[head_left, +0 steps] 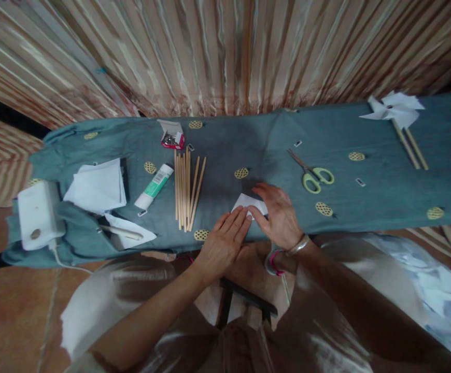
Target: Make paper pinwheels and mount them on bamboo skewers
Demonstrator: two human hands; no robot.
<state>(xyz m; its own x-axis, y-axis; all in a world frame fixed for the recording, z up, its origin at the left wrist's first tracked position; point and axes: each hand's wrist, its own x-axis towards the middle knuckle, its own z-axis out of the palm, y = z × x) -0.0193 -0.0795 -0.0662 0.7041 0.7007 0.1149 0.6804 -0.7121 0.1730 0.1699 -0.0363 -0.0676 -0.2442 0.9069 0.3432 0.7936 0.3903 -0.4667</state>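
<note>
A small folded piece of white paper (252,202) lies on the green cloth near the table's front edge. My left hand (225,238) rests flat across its left part, fingers stretched out and pointing to the upper right. On the paper's right side is my right hand (278,213), thumb and fingers spread apart, the thumb touching the paper near my left fingertips. Part of the paper is hidden under both hands. Right of my right hand lie scissors (311,175) with light green handles. Several thin wooden sticks (186,189) lie to the left of my left hand.
A glue stick (154,186), a red box of small metal pieces (173,137), a stack of white paper (95,186), a pen (122,232) and a white device with a cable (41,215) are on the left. White pinwheels (394,109) on sticks lie far right. A striped curtain (225,57) hangs behind.
</note>
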